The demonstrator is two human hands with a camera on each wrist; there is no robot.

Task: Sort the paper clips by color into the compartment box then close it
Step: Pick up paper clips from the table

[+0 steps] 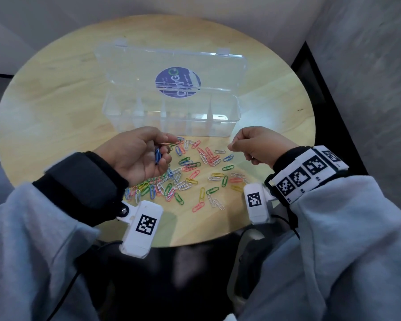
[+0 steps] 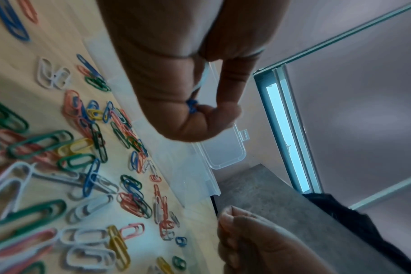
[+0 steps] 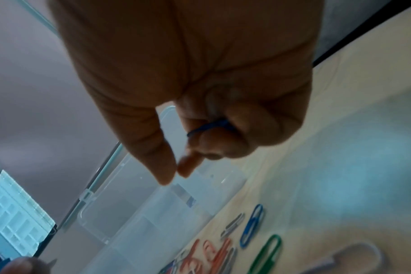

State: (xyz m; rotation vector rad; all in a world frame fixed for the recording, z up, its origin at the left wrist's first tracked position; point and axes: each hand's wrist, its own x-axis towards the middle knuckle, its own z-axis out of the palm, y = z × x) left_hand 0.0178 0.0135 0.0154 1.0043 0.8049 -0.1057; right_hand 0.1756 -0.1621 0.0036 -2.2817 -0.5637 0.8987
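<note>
Many paper clips [image 1: 195, 172] in blue, green, pink, yellow and white lie scattered on the round wooden table [image 1: 56, 107]. Behind them stands the clear compartment box [image 1: 171, 119], its lid [image 1: 177, 83] up; I see no clips in its compartments. My left hand [image 1: 167, 149] hovers over the pile's left side, fingers curled round several blue clips [image 1: 158, 156] [image 2: 191, 107]. My right hand [image 1: 235, 147] hangs above the pile's right side. Its curled fingers hold a blue clip [image 3: 209, 127], and thumb and forefinger tips touch.
The table's near edge [image 1: 195, 242] lies close to my body, and a grey wall [image 1: 368, 89] stands on the right. Loose blue and green clips [image 3: 251, 226] lie under my right hand. A purple sticker [image 1: 171, 77] marks the box lid.
</note>
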